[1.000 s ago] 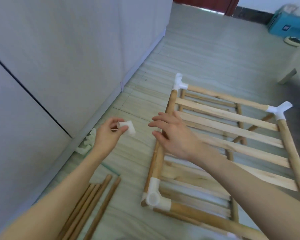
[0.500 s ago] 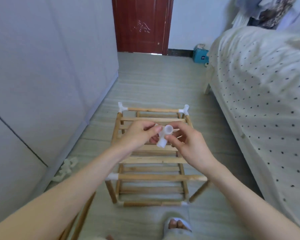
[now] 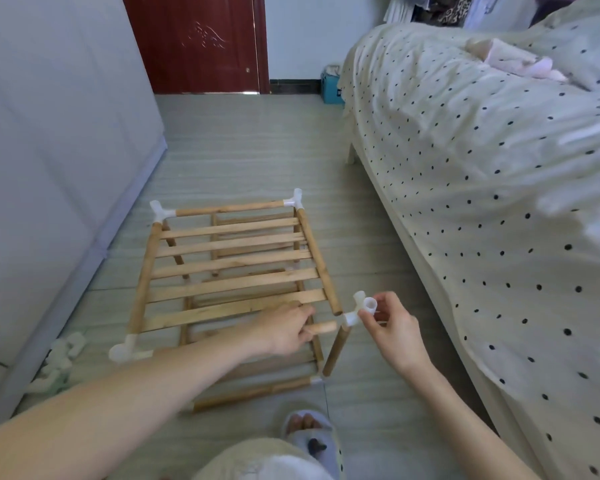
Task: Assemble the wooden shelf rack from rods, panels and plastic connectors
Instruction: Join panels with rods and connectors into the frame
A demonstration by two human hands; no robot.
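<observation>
Spare connectors [image 3: 58, 362] lie on the floor by the wall, well apart from the work. The near left connector [image 3: 127, 349] is seated on the rack's [image 3: 229, 268] left side rod [image 3: 145, 275], and the slatted panel [image 3: 236, 282] sits across the frame.

My left hand [image 3: 286, 329] curls its fingers round the near front rod [image 3: 323, 328] and steadies its free end. Just beside it, my right hand [image 3: 392, 327] pinches the white corner connector [image 3: 359, 308] between thumb and fingertips, one socket at the tip of that rod. Whether the rod is pushed fully home I cannot tell.

Risks noted, by my judgement:

- The right side rod [image 3: 317, 258] ends just short of the connector, not yet in a socket. If I push with the sockets out of line, the rod jams or the plastic splits.
- The upright rod [image 3: 336, 351] below the connector leans (its lower joint looks barely held), so a hard press may knock it out.
- My pinch is light and the connector may twist.
- My slippered foot [image 3: 309, 434] stands near the frame's bottom rod [image 3: 253, 393] and could nudge it.
</observation>
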